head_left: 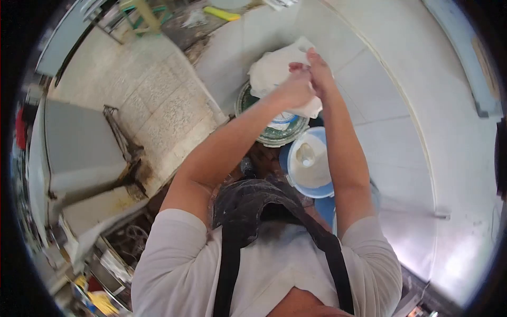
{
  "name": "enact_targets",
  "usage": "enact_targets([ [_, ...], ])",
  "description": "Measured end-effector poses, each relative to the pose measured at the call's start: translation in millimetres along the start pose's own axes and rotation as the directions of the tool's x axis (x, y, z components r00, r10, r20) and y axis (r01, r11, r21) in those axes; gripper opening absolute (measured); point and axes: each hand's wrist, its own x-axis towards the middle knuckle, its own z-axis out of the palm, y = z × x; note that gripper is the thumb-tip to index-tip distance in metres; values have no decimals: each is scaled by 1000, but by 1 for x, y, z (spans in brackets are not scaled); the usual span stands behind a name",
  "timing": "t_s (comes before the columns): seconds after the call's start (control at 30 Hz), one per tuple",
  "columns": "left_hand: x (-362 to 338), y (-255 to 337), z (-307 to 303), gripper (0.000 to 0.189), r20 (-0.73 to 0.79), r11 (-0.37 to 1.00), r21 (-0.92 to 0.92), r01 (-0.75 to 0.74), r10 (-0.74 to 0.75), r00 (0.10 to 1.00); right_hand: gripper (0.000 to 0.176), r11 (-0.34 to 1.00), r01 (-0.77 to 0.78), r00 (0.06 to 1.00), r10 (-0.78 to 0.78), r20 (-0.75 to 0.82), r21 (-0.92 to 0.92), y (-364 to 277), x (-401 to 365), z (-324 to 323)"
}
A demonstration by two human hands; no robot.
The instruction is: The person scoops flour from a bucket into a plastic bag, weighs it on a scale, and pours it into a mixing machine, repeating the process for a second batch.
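A white T-shirt (171,253) and black apron (253,203) come nearest in the head view. Left of the blue bucket (316,194) spreads a tiled floor (153,90); to its right, a pale wall (393,145). Beyond the bucket, a crumpled white sheet (272,68) covers part of a green tub (242,103), one corner pointing away from the bucket, its long axis unclear. Above it, the left hand (300,91), fingers curled, and the right hand (320,79), thumb raised, come together; whether either grips the sheet I cannot tell.
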Motion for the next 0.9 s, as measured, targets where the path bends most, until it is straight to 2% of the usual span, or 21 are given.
enact_targets([
  [0.03, -17, -3, 11, 56, -119, 994, -8, -108, 106, 987, 58, 992, -122, 992, 122, -12, -14, -18, -10, 5],
  [0.07, -36, -4, 17, 61, -234, 977, 2, -211, 206, 950, 53, 989, -80, 996, 83, -21, 128, -13, 0, -4],
  [0.1, -61, 2, 11, 61, -268, 983, 21, -180, 179, 947, 48, 963, -44, 998, 55, -33, 268, -7, 10, -15],
  [0.17, -119, 18, -4, 62, -92, 928, -359, 100, -141, 986, 45, 980, 68, 992, -47, -113, 186, -25, 7, -21],
  [0.2, -148, 12, -1, 62, -136, 930, -349, 117, -174, 975, 44, 992, 87, 990, -76, -115, 95, -38, -4, -15],
  [0.23, -179, -3, 11, 57, -70, 802, -530, 276, -366, 928, 44, 994, 113, 987, -111, -112, 5, -53, -21, -4],
  [0.27, -207, -8, 15, 54, 30, 610, -685, 400, -524, 851, 44, 993, 113, 989, -117, -92, -47, -67, -40, 13],
  [0.3, -233, -2, 11, 54, -9, 604, -691, 398, -558, 830, 44, 989, 114, 990, -121, -73, -97, -78, -61, 29],
  [0.37, -283, 11, 1, 49, 113, 209, -887, 413, -767, 632, 45, 983, 157, 986, -149, 79, -98, -85, -100, 63],
  [0.4, -304, 14, -2, 49, 75, 207, -899, 385, -795, 602, 46, 966, 210, 968, -184, 169, -151, -91, -124, 80],
  [0.47, -341, 14, -4, 49, 58, 28, -991, 133, -798, 600, 49, 940, 274, 922, -196, 334, -202, -105, -173, 114],
  [0.5, -356, 17, -10, 50, 62, -24, -997, 75, -822, 566, 50, 936, 283, 898, -181, 401, -210, -113, -198, 130],
  [0.57, -390, 10, -10, 53, 48, -85, -996, -41, -826, 561, 58, 944, 309, 787, -184, 589, -117, -117, -246, 155],
  [0.63, -426, -5, 2, 58, -4, -74, -988, -138, -866, 500, 71, 976, 217, 719, -140, 680, -28, -115, -302, 185],
  [0.67, -458, -7, 4, 62, -8, -91, -980, -177, -872, 489, 71, 980, 200, 674, -126, 728, -15, -109, -332, 201],
  [0.7, -498, 0, 3, 62, -44, -60, -974, -219, -896, 443, 78, 984, 178, 596, -94, 797, -17, -102, -360, 216],
  [0.77, -565, 18, 6, 70, -98, -99, -939, -330, -843, 530, 86, 988, 153, 473, -63, 879, -11, -79, -420, 252],
  [0.8, -600, 40, 8, 64, -221, -78, -873, -481, -818, 532, 89, 991, 128, 445, -13, 895, -49, -62, -457, 269],
  [0.83, -639, 63, 12, 63, -281, 6, -838, -546, -862, 421, 92, 990, 109, 421, 39, 906, -93, -47, -492, 285],
  [0.87, -685, 100, 9, 61, -333, 91, -795, -599, -892, 305, 91, 987, 44, 324, 129, 937, -152, -33, -526, 305],
  [0.9, -749, 100, 24, 58, -309, 53, -745, -665, -911, 274, 91, 976, -11, 221, 216, 951, -219, -17, -564, 333],
])
